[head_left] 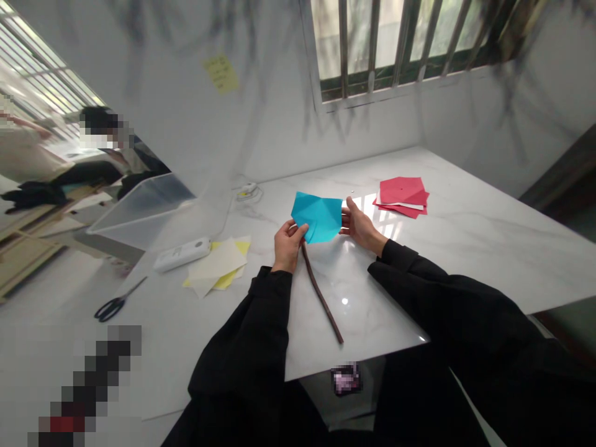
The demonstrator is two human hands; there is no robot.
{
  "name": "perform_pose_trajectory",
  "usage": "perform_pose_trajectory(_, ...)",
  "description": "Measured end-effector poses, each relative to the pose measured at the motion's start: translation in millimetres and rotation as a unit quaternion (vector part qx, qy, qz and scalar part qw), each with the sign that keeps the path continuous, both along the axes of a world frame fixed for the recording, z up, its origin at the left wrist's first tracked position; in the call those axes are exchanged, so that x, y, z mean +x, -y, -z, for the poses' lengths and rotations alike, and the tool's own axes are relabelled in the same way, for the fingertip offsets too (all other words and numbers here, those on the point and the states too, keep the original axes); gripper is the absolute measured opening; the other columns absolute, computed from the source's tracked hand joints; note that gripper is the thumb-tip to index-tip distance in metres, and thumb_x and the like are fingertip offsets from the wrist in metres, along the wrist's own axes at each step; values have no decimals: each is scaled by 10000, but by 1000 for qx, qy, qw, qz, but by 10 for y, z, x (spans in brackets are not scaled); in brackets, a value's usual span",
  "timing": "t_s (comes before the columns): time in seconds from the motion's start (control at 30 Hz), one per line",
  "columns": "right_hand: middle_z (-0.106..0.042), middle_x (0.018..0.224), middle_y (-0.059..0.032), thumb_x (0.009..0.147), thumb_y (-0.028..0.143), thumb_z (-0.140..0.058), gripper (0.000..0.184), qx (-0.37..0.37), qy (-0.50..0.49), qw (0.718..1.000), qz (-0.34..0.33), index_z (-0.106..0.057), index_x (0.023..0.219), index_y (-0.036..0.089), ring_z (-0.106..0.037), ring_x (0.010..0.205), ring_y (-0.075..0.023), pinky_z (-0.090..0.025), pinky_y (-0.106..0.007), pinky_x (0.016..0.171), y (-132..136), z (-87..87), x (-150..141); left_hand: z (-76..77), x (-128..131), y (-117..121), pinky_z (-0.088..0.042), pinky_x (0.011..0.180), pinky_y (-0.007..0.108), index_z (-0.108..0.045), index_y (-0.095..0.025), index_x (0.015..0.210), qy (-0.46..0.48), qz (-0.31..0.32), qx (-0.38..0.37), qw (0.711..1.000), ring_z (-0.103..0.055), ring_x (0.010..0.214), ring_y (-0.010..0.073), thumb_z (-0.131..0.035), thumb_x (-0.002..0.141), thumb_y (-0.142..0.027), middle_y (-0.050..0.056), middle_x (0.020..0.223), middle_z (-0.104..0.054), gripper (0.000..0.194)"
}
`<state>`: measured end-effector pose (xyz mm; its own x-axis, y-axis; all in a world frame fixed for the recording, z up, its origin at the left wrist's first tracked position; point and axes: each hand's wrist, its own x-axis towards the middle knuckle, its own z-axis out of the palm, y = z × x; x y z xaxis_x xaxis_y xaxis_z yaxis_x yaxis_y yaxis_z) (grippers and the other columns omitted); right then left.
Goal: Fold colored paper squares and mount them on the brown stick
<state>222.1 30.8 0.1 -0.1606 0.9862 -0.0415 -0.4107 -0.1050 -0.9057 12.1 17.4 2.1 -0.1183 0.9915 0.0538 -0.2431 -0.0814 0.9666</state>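
- In the head view, my left hand (287, 245) pinches the lower left of a bright blue, many-cornered sheet of thin paper (322, 217), thumb on the face towards me, fingers behind.
- My right hand (361, 225) is at the sheet's right edge, fingers reaching to it and thumb raised apart from them, so I have no pinch on that side.
- The blue sheet is held up in front of me, above a glossy white marble-patterned table (484, 242).
- A long, slightly bent, dark brown stick (322, 297) slants from below my left hand towards the table's near edge; I cannot tell whether my fingers grip its top end.
- Near my left thumb a faint line crosses the blue, a fold or second layer. I judge that light, flat thumb pressure suits it best; squeezing could crease the paper.
- My right fingers would do well to steady that edge without tugging, as a pull could skew the sheet.
- Well apart, to the right, lies a loose stack of red paper pieces (401, 191), clear of my wrist.
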Motion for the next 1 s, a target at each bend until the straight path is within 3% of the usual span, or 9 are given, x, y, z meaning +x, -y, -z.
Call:
perform_pose_trajectory(0.1, -678, 737, -26, 678, 769, -798, 582, -6, 27, 1000, 11, -654, 770, 212, -609, 671, -160, -502, -271, 617, -27, 51, -9, -5, 13, 19, -567, 759, 305, -695, -169, 1053, -11, 20, 15, 1000, -719, 812, 185, -963, 593, -394, 73, 974, -790, 578)
perform_pose_trajectory(0.23, -684, 728, -26, 694, 753, -810, 576, 46, 89, 995, -20, -712, 769, 191, -606, 673, -161, -501, -286, 647, -6, 97, -18, 13, 19, 30, -566, 763, 321, -701, -170, 1071, -33, 35, 27, 998, -727, 828, 201, -952, 628, -413, 80, 998, -790, 564)
perform_pose_trajectory(0.47, -588, 607, 17, 714, 654, -832, 506, 123, 169, 977, -35, -740, 769, 160, -479, 557, -115, -383, -263, 535, 74, 46, -25, 23, 5, 36, -546, 708, 299, -710, -166, 1065, -57, 46, 25, 997, -714, 779, 191, -956, 632, -451, 81, 968, -793, 573)
perform_pose_trajectory(0.67, -682, 678, -20, 688, 580, -864, 454, 106, 151, 982, -33, -749, 784, 151, -595, 632, -161, -470, -283, 573, 125, -37, -49, 3, 11, 47, -548, 709, 296, -721, -160, 1046, -72, 57, 25, 995, -717, 786, 198, -953, 641, -453, 85, 948, -797, 551)
perform_pose_trajectory(0.83, -784, 825, -61, 679, 521, -895, 434, 94, 137, 985, -47, -808, 875, 145, -691, 729, -202, -554, -308, 666, 108, -6, -32, 13, 20, 42, -562, 722, 311, -721, -156, 1054, -76, 70, 31, 994, -717, 791, 201, -963, 629, -453, 94, 969, -799, 572)
perform_pose_trajectory(1.0, -799, 839, -76, 667, 500, -916, 416, 79, 144, 985, -46, -812, 845, 138, -707, 720, -208, -571, -314, 664, 71, 44, -14, 0, 45, 53, -547, 691, 294, -701, -153, 1097, -83, 84, 38, 992, -702, 749, 184, -967, 629, -456, 82, 926, -791, 618)
